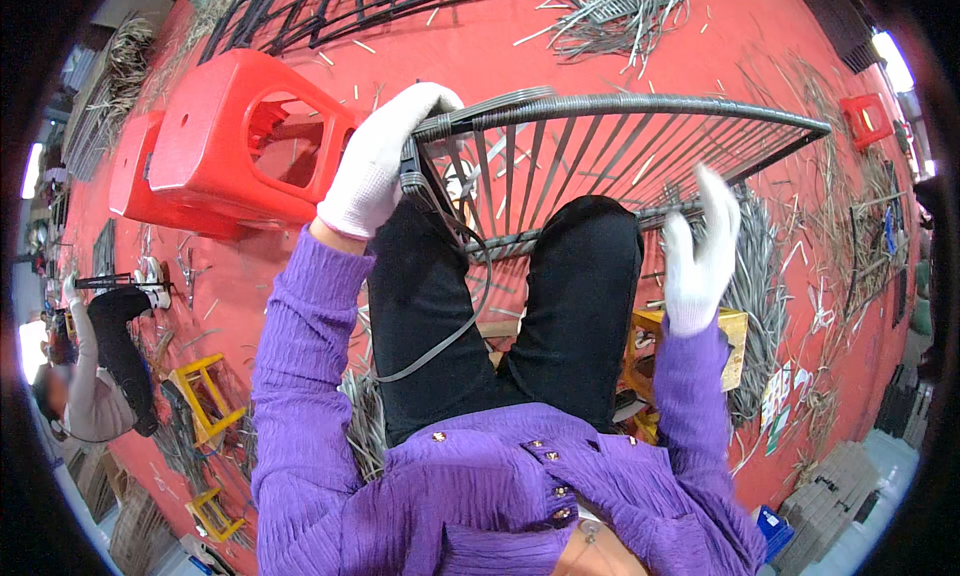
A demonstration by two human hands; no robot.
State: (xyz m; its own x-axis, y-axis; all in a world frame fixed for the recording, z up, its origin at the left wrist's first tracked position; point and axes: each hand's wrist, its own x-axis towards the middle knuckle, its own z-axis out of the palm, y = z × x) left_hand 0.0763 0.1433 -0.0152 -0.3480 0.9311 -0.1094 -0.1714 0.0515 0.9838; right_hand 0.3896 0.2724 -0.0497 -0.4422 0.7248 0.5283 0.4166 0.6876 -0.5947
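Note:
A dark frame (620, 103) rests upright against my knees, wrapped along its upper rail with grey flat strip. Many parallel grey strips (560, 171) span it from rail to rail. My left hand (385, 161), in a white knit glove, is closed around the frame's left corner. From that corner a loose grey strip (440, 346) curves down over my left thigh. My right hand (703, 251), gloved too, is raised beside the lower rail's right part with fingers apart and nothing visible in them.
Red plastic stools (215, 136) stand at the left. Bundles of grey strips (762, 306) lie on the red floor at right and at the far side (620, 16). Dark frames (330, 11) lie far left. Another person (100, 386) sits at left, near a yellow stool (207, 396).

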